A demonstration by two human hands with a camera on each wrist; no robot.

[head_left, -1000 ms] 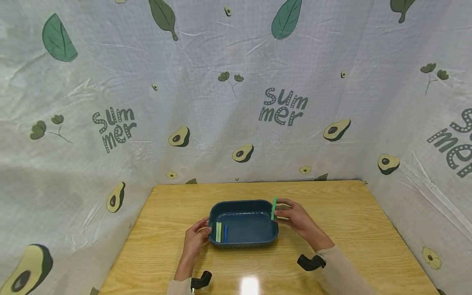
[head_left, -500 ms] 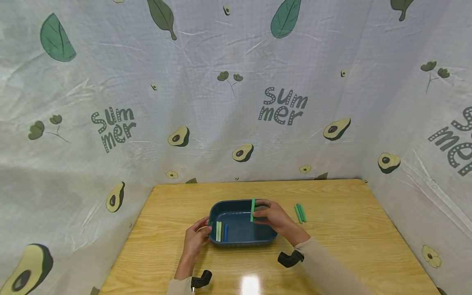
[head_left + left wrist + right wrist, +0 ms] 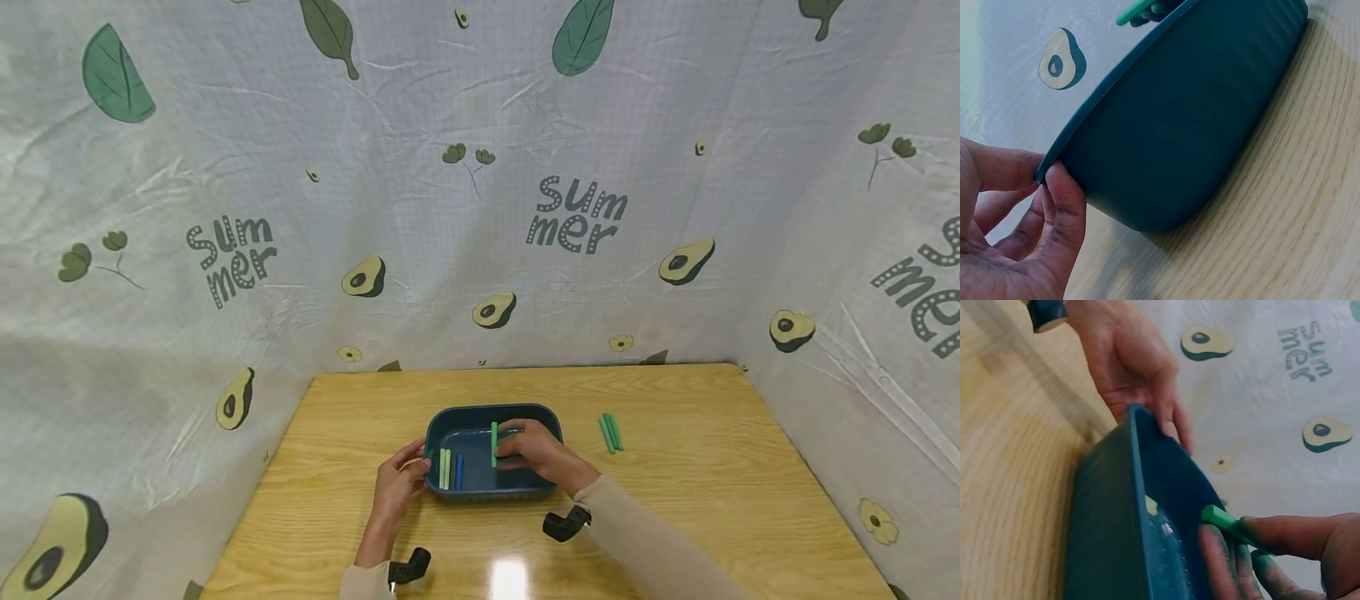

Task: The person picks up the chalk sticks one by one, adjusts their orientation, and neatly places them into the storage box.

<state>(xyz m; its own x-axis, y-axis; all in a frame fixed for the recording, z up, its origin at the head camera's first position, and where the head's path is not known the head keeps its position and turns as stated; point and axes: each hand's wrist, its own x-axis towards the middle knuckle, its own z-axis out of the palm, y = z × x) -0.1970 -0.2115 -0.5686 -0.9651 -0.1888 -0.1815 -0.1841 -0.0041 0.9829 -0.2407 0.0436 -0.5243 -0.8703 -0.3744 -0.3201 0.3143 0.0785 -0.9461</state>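
A dark blue tray [image 3: 517,496] with raised walls stands on the table. My left hand [image 3: 397,483] pinches its left rim between thumb and fingers, seen close in the left wrist view. Over the middle of the tray, my right hand [image 3: 532,450] pinches a green chalk stick [image 3: 494,445], and green dust marks the fingertips. Inside, at the left end, two pale yellow-green chalk sticks [image 3: 445,469] lie side by side. A blue chalk stick [image 3: 459,472] lies just right of them, roughly parallel.
Several green chalk sticks [image 3: 611,433] lie together on the wooden table [image 3: 697,483], right of the tray. A printed sheet [image 3: 420,217] hangs behind the table and along both sides.
My right hand has carried the green chalk stick left from the tray's right rim, then lower over its middle. Green sticks behind that hand came into view. The left hand stayed at the rim.
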